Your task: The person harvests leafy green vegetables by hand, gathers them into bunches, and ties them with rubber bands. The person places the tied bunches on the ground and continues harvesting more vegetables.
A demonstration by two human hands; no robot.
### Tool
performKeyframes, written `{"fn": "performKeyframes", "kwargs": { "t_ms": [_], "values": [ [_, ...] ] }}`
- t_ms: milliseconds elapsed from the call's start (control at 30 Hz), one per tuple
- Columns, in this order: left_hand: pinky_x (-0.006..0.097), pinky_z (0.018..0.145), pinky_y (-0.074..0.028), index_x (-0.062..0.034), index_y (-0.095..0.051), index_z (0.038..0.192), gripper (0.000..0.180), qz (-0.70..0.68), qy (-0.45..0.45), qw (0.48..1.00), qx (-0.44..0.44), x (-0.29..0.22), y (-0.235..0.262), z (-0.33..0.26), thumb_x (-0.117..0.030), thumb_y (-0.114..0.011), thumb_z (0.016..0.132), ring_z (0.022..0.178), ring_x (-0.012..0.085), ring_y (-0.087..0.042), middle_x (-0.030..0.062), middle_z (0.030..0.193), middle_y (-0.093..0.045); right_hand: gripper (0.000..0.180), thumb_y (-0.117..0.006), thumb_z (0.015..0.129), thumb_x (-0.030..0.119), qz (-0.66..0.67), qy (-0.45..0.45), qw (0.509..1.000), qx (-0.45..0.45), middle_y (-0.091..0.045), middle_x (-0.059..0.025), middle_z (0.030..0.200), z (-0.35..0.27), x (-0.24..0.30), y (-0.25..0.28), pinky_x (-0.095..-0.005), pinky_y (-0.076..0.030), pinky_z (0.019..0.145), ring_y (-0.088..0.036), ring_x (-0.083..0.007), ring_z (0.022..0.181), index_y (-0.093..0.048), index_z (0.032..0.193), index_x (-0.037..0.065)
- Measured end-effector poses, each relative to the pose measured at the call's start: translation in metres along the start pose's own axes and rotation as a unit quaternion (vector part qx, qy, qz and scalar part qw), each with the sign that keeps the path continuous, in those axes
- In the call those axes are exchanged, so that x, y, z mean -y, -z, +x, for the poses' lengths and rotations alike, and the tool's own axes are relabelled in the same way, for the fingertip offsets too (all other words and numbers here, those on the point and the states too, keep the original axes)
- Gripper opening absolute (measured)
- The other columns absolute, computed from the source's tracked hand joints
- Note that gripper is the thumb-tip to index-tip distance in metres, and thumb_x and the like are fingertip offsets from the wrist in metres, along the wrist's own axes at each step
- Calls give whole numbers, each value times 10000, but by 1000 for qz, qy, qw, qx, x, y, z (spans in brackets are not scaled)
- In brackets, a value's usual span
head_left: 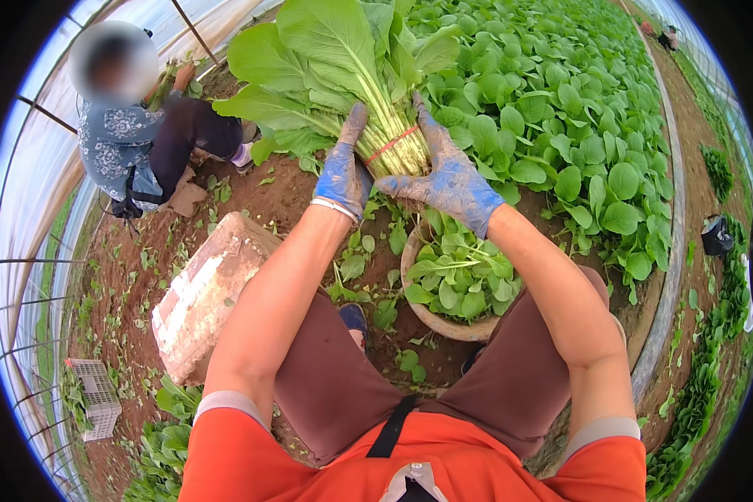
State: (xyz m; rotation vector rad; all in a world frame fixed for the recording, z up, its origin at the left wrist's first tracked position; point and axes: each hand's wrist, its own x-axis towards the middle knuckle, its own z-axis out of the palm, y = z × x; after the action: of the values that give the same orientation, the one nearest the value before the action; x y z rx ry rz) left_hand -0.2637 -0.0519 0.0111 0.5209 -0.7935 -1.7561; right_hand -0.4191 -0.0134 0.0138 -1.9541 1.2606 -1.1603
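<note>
Between my two hands is a bunch of leafy greens (330, 63), its pale stems bound by a red band (391, 145). The leaves fan out toward the far left and the stem ends face me. My left hand (345, 171), in a muddy blue glove, wraps the left side of the stems. My right hand (448, 176), gloved the same way, grips the right side, its thumb across the stem ends and its fingers up along the far side. Below my right hand stands a round tub (410, 272) with loose greens (468, 280) in it.
A dense bed of growing greens (560, 109) fills the far right. At the far left a person (125, 142) crouches, handling greens. A worn, pale block-shaped object (213, 293) lies left of my legs. A grey crate (96, 402) stands at the lower left.
</note>
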Motion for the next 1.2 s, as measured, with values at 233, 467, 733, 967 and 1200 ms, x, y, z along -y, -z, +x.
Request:
{"fn": "performKeyframes", "kwargs": {
  "t_ms": [233, 467, 733, 967, 1200],
  "values": [
    [453, 1054, -413, -43, -355, 1409, 784, -22, -5, 998, 51, 3, -8, 2, -579, -548, 870, 1245, 306, -488, 164, 1380, -468, 1108, -827, 724, 262, 123, 52, 991, 7, -281, -171, 1509, 12, -14, 12, -318, -319, 1094, -374, -198, 1318, -81, 1504, 12],
    [452, 1029, -431, -68, -420, 1375, 761, -87, -2, 996, 14, -4, -2, 0, -572, -609, 838, 1203, 301, -523, 140, 1348, -509, 723, -728, 825, 359, 161, -16, 986, -35, -515, -153, 1284, 18, -11, 44, -296, -428, 962, -538, -189, 1114, -415, 1347, -30],
    [513, 961, -459, -140, -472, 1355, 836, -63, 9, 998, -21, -19, -2, -5, -761, -473, 795, 1100, 328, -569, 129, 1284, -561, 646, -661, 850, 141, 290, -49, 952, 81, -487, -137, 1334, 7, 4, 40, -300, -485, 864, -587, -167, 978, -366, 1396, -38],
    [494, 956, -471, -118, -486, 1343, 829, -75, 34, 996, -20, -18, -1, -10, -743, -494, 797, 1098, 322, -579, 131, 1288, -563, 371, -552, 921, 119, 136, -113, 977, 115, -636, -94, 1072, 7, -10, 32, -297, -505, 726, -633, -141, 836, -515, 1261, -24],
    [504, 967, -465, -93, -465, 1355, 846, -50, 37, 998, 0, -24, 8, -9, -732, -501, 802, 1099, 336, -583, 161, 1295, -552, 353, -589, 910, 310, -343, -68, 867, 355, -681, -170, 972, -23, -46, 31, -306, -507, 716, -661, -192, 741, -647, 1111, 26]
  ]
}}
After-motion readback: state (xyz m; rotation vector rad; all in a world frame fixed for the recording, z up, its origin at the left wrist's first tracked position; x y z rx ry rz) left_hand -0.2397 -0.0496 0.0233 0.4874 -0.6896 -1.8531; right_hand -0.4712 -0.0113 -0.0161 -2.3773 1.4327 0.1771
